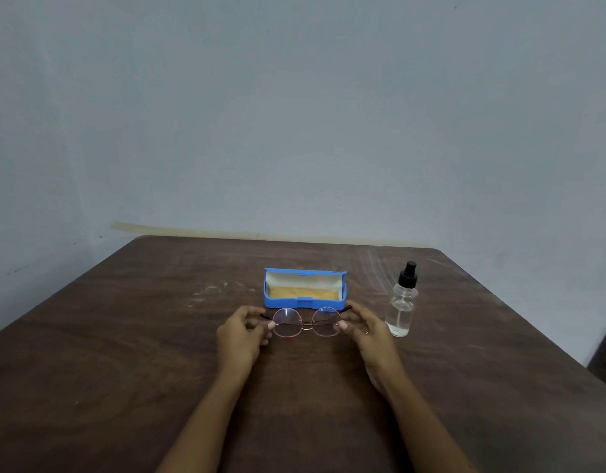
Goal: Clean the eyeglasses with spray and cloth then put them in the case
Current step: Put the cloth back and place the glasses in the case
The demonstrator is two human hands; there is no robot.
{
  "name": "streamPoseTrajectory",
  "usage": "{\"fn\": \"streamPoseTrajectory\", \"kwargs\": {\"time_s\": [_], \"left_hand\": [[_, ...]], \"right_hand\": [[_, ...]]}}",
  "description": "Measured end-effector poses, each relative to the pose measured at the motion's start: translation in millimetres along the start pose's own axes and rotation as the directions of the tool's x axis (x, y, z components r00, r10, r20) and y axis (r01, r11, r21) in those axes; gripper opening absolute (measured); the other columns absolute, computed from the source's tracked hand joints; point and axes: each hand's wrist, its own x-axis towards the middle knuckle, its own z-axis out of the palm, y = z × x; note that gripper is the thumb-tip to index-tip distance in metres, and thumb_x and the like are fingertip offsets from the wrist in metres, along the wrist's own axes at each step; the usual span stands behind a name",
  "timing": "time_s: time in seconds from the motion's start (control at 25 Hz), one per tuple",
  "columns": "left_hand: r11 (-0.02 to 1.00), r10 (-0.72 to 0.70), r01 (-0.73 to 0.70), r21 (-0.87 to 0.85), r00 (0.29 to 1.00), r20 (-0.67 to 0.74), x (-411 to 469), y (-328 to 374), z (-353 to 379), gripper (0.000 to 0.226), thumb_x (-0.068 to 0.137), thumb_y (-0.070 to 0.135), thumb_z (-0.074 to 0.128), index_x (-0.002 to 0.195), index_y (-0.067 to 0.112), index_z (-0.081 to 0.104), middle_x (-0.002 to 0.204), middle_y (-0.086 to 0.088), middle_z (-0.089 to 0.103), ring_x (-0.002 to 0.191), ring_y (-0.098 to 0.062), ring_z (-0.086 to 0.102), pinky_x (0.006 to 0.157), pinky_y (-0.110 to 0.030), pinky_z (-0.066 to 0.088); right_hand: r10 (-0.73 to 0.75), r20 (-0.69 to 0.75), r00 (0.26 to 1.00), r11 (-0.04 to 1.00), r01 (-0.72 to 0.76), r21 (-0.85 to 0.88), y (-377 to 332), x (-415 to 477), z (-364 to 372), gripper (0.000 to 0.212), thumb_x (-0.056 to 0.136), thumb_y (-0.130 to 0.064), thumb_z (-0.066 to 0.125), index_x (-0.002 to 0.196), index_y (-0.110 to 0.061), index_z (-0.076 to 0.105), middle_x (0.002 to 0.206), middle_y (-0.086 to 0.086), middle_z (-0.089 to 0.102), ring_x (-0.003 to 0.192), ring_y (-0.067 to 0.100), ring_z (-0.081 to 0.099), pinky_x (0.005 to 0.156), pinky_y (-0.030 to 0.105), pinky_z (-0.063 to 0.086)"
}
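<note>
Two-ended hold at the near middle of the dark brown wooden counter (124,370): left grip (242,336) and right grip (366,331) each pinching one outer end of the round, thin-rimmed rose-metal eyeglasses (306,323), long axis running left to right. Just beyond, parallel to them, open blue plastic case (281,303) with tan cloth (305,293) inside. Clear spray bottle (402,315) with black pump just beside the right grip, so likely that side's to release and reach.

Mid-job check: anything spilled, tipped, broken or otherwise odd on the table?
Nothing much. The spray bottle stands upright, the case lies open with a yellow cloth inside, and the glasses, held at their ends by the left hand and right hand, look intact. Only faint whitish scuffs mark the table left of the case.
</note>
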Motion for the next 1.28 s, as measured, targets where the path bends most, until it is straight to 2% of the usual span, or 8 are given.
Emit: {"fn": "streamPoseTrajectory", "kwargs": {"time_s": [0.16, 0.32, 0.4, 0.56, 0.76, 0.88, 1.08, 1.28], "left_hand": [[0.996, -0.023, 0.015, -0.092, 0.995, -0.092, 1, 2, 6, 0.02, 0.075, 0.003, 0.069, 0.086, 0.011, 0.053, 0.064, -0.003, 0.065, 0.041, 0.003, 0.058, 0.043, -0.006, 0.043], [0.99, -0.003, -0.019, -0.141, 0.987, -0.16, 6, 7, 11, 0.02, 0.074, 0.003, 0.069, 0.072, 0.016, 0.054, 0.066, -0.004, 0.064, 0.053, -0.007, 0.063, 0.047, -0.004, 0.043], [0.995, 0.016, -0.032, -0.098, 0.987, -0.161, 11, 7, 12, 0.018, 0.075, 0.004, 0.069, 0.067, 0.015, 0.058, 0.064, 0.001, 0.064, 0.06, -0.011, 0.064, 0.05, -0.003, 0.044], [0.999, 0.042, -0.045, -0.017, 0.99, -0.133, 24, 9, 12, 0.005, 0.075, 0.005, 0.068, 0.073, 0.007, 0.064, 0.064, 0.008, 0.062, 0.055, 0.01, 0.059, 0.053, 0.0, 0.042], [0.998, 0.038, -0.032, 0.048, 0.991, -0.127, 36, 16, 16, 0.007, 0.076, 0.007, 0.069, 0.076, 0.012, 0.064, 0.065, 0.012, 0.058, 0.064, -0.002, 0.056, 0.054, -0.005, 0.039], [0.996, 0.024, -0.015, 0.093, 0.996, -0.091, 42, 16, 20, 0.006, 0.076, 0.008, 0.068, 0.082, 0.009, 0.068, 0.072, 0.005, 0.062, 0.067, 0.003, 0.053, 0.058, -0.007, 0.036], [0.992, -0.003, 0.011, 0.124, 0.998, -0.064, 46, 17, 26, 0.017, 0.077, 0.008, 0.067, 0.094, 0.004, 0.068, 0.089, -0.005, 0.066, 0.071, -0.002, 0.053, 0.07, -0.016, 0.041], [0.985, -0.014, 0.026, 0.171, 0.997, -0.072, 49, 18, 27, 0.018, 0.077, 0.008, 0.068, 0.095, 0.004, 0.067, 0.095, -0.009, 0.068, 0.075, -0.007, 0.054, 0.069, -0.017, 0.041]], "right_hand": [[-0.015, -0.161, 0.987, 0.989, 0.038, 0.14, -2, 4, 6, 0.029, 0.079, 0.006, 0.063, 0.097, -0.013, 0.05, 0.08, 0.008, 0.061, 0.076, 0.02, 0.061, 0.064, 0.02, 0.054], [0.004, -0.163, 0.987, 0.997, 0.008, 0.074, -5, 14, 11, 0.015, 0.082, 0.004, 0.061, 0.075, -0.01, 0.061, 0.081, 0.01, 0.065, 0.077, 0.019, 0.064, 0.062, 0.015, 0.055], [0.013, -0.152, 0.988, 0.997, -0.002, 0.072, -5, 20, 13, 0.016, 0.082, 0.004, 0.06, 0.077, -0.011, 0.064, 0.084, 0.011, 0.068, 0.081, 0.022, 0.066, 0.064, 0.016, 0.055], [0.035, -0.173, 0.984, 0.993, -0.016, 0.114, -5, 31, 20, 0.021, 0.081, 0.009, 0.059, 0.079, -0.011, 0.064, 0.084, 0.012, 0.065, 0.079, 0.019, 0.065, 0.063, 0.016, 0.056], [0.049, -0.235, 0.971, 0.998, -0.036, 0.058, -7, 42, 24, 0.02, 0.081, 0.008, 0.06, 0.073, -0.009, 0.064, 0.076, 0.007, 0.065, 0.073, 0.014, 0.065, 0.063, 0.015, 0.056], [0.055, -0.283, 0.958, 0.997, -0.066, -0.03, -3, 48, 24, 0.014, 0.082, 0.006, 0.06, 0.088, -0.003, 0.069, 0.083, 0.006, 0.068, 0.08, 0.015, 0.066, 0.067, 0.014, 0.056], [0.053, -0.337, 0.94, 0.98, -0.115, -0.165, -1, 54, 27, 0.017, 0.082, -0.001, 0.063, 0.098, -0.004, 0.07, 0.095, 0.009, 0.071, 0.089, 0.018, 0.067, 0.087, 0.035, 0.055], [0.064, -0.346, 0.936, 0.96, -0.153, -0.236, -10, 53, 28, 0.013, 0.084, -0.004, 0.062, 0.094, -0.005, 0.07, 0.09, 0.006, 0.07, 0.078, 0.01, 0.064, 0.067, 0.01, 0.048]]}}
